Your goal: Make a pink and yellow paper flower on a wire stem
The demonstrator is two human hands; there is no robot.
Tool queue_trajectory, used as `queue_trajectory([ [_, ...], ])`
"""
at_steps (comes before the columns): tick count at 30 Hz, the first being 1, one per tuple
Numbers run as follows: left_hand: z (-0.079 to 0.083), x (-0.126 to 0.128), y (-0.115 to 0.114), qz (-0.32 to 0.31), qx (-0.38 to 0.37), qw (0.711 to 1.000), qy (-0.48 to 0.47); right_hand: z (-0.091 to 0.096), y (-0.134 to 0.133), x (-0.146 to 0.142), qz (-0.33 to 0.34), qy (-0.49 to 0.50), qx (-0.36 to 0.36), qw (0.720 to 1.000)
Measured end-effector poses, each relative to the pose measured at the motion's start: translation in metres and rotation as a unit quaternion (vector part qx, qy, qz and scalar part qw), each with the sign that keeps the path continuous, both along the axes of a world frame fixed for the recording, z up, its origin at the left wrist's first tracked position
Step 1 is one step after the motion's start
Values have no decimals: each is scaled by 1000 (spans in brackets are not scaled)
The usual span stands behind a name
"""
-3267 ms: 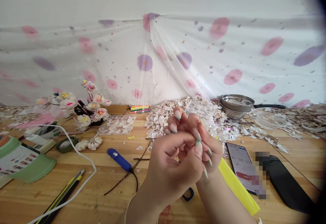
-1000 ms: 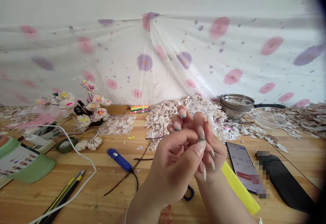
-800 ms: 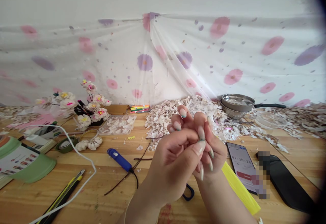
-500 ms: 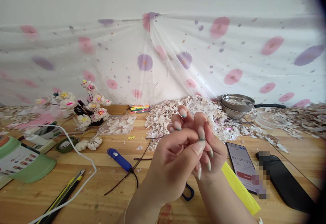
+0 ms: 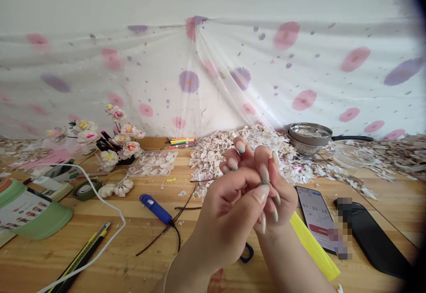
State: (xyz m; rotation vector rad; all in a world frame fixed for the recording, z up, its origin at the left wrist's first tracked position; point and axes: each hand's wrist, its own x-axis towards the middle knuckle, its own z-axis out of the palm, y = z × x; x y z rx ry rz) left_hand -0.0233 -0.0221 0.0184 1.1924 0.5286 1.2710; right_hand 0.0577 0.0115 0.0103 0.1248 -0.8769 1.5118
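Short of the tabletop's [image 5: 143, 275] far edge, left hand [image 5: 229, 222] and right hand [image 5: 282, 197] are pinching close; anything held is hiding from me, probably light, best edge-held.

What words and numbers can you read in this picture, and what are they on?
"01:30:28", on the screen of the phone.
Label on the green container: writing too small to read.
Colored pens: marks too small to read.
Smaller writing on the phone's screen: too blurred to read.
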Motion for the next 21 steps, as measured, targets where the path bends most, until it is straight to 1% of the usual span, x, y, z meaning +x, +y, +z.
queue_trajectory([
  [5,-1,-1,-2,-10,10,1000,-22,1,-1,-1,-21,-15,-17,1000],
  [11,-3,-1,1,-1,27,1000,-3,3,-2,-2,-12,-15,-41,999],
  [16,-5,0,2,13,21,1000,-6,1,-1,-1,-7,-12,-36,999],
  [21,-3,0,0,2,19,1000,-7,0,0,-1,10,-15,-27,999],
])
